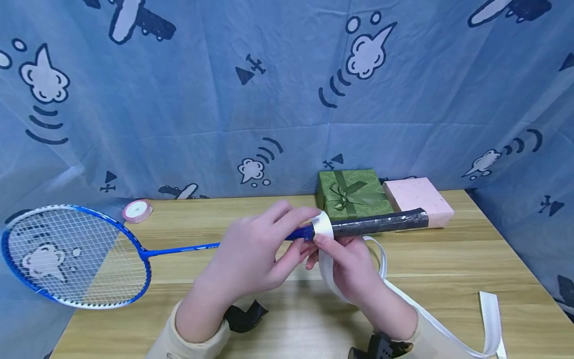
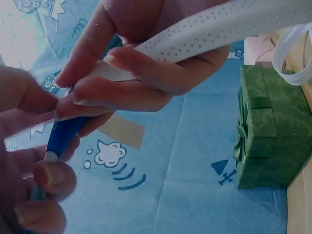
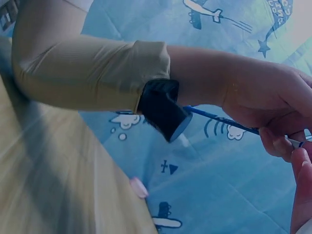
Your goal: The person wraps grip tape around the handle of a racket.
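A blue and white badminton racket (image 1: pixel 179 250) lies level above the table, head to the left. Its handle (image 1: pixel 381 223) is black and shiny. White perforated grip tape (image 2: pixel 209 39) loops over the handle where it meets the blue cone (image 2: pixel 66 134). My left hand (image 1: pixel 257 249) holds the racket at that cone, its index fingertip at the top of the tape loop. With thumb and fingers, my right hand (image 1: pixel 352 267) pinches the tape at the handle. Part of the cone is hidden behind the fingers.
The tape's long tail (image 1: pixel 437 324) trails over the wooden table (image 1: pixel 462 254) to the right. Behind the handle stand a green gift box (image 1: pixel 369 182) with a bow and a pink box (image 1: pixel 419 194). A pink ribbon roll (image 1: pixel 137 211) lies back left, before a blue curtain (image 1: pixel 179 99).
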`<action>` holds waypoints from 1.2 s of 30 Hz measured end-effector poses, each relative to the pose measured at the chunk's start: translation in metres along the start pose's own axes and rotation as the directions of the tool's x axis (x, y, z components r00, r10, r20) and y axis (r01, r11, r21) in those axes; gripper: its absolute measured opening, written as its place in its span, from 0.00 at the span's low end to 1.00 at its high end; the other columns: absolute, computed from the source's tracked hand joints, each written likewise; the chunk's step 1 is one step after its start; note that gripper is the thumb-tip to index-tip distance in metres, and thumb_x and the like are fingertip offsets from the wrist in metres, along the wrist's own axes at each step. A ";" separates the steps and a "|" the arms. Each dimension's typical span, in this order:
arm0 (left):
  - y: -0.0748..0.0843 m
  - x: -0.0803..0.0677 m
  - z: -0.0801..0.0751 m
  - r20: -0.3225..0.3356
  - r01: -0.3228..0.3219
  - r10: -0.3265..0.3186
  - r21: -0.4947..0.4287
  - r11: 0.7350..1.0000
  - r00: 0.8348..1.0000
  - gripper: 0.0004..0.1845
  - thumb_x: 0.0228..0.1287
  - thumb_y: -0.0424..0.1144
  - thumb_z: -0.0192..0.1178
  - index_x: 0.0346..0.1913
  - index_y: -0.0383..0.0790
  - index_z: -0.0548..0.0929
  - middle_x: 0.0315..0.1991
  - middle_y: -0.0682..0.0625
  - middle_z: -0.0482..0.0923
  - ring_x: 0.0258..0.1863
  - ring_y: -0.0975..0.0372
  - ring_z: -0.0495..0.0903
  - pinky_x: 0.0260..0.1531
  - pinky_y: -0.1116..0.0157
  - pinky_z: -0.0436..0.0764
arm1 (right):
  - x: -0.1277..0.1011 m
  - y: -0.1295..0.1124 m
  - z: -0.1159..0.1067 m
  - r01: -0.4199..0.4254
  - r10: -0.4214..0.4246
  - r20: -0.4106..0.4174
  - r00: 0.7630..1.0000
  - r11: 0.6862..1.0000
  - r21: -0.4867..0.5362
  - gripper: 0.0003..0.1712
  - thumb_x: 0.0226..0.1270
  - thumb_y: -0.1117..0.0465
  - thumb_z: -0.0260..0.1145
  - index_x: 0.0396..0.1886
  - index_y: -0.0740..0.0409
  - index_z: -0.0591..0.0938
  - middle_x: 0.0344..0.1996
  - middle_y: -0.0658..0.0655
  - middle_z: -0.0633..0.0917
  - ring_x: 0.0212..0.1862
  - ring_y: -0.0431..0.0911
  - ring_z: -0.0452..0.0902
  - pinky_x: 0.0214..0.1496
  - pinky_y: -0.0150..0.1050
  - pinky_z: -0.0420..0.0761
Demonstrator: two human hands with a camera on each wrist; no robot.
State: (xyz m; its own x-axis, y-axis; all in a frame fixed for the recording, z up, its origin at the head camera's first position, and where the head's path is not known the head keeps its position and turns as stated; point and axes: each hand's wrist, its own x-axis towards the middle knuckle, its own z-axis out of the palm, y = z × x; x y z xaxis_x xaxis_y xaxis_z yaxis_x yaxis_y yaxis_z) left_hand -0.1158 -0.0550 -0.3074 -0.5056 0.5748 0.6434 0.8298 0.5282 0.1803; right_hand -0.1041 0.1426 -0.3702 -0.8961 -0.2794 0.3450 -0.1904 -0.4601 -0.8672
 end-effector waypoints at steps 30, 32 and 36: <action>-0.007 -0.004 -0.004 0.198 0.118 -0.129 0.068 0.991 0.972 0.15 0.72 0.47 0.65 0.59 0.57 0.85 0.38 0.58 0.71 0.18 0.71 0.64 0.16 0.72 0.63 | 0.007 -0.012 -0.004 -0.170 0.113 -0.179 0.977 0.921 -0.351 0.09 0.74 0.66 0.65 0.32 0.53 0.83 0.18 0.48 0.79 0.21 0.42 0.72 0.28 0.36 0.75; -0.007 -0.004 -0.004 0.211 0.101 -0.120 0.097 0.990 0.970 0.18 0.71 0.45 0.65 0.62 0.55 0.84 0.39 0.58 0.71 0.17 0.70 0.63 0.15 0.72 0.62 | 0.007 -0.012 -0.004 -0.195 0.142 -0.193 0.971 0.936 -0.292 0.11 0.75 0.67 0.63 0.31 0.51 0.84 0.18 0.47 0.80 0.21 0.41 0.73 0.27 0.35 0.76; -0.005 -0.002 -0.003 0.215 0.065 -0.099 0.160 0.985 0.972 0.25 0.65 0.46 0.68 0.65 0.49 0.82 0.40 0.55 0.72 0.16 0.70 0.63 0.13 0.72 0.60 | 0.007 -0.012 -0.002 -0.239 0.195 -0.230 0.953 0.954 -0.181 0.09 0.76 0.66 0.62 0.35 0.51 0.84 0.22 0.46 0.82 0.22 0.40 0.73 0.26 0.33 0.75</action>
State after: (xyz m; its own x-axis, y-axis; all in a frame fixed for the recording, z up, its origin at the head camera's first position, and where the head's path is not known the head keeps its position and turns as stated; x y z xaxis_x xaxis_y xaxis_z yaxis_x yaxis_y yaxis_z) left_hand -0.1184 -0.0609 -0.3080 -0.6243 0.6405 0.4472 0.7466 0.6576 0.1005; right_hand -0.1091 0.1481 -0.3579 -0.9838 -0.1618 0.0772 -0.0403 -0.2200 -0.9747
